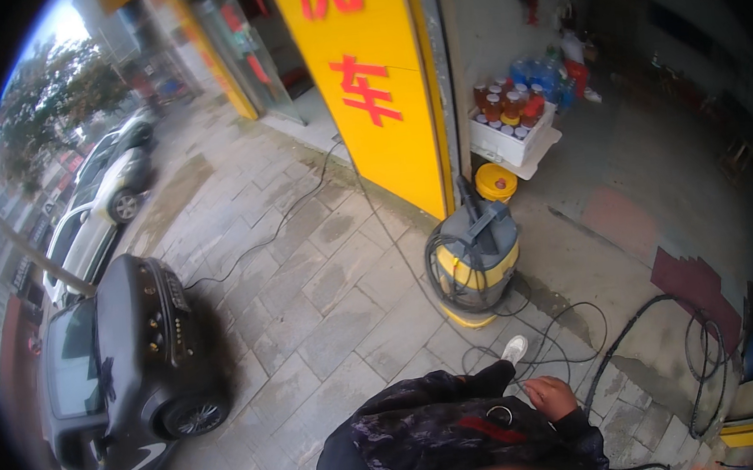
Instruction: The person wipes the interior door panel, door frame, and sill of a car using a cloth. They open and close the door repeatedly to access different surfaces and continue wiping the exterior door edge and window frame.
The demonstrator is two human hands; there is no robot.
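Note:
My right hand (552, 397) is in front of the dark patterned jacket (427, 425), its fingers curled and nothing visible in them. Loops of black cable (585, 358) lie on the paving near it. Beyond my white shoe (515, 349) stands a yellow and grey wet-dry vacuum cleaner (476, 260) with cable coiled round its side and a black nozzle on top. My left hand is not in view. A blurred skin-coloured shape at the bottom edge cannot be made out.
A black car (126, 371) is parked at the left. The yellow sign panel (389, 146) stands behind the vacuum. Right of it are a white crate (509, 139) of jars, a yellow bucket (495, 183) and a black hose (606, 362). A thin cable (275, 234) crosses the paving.

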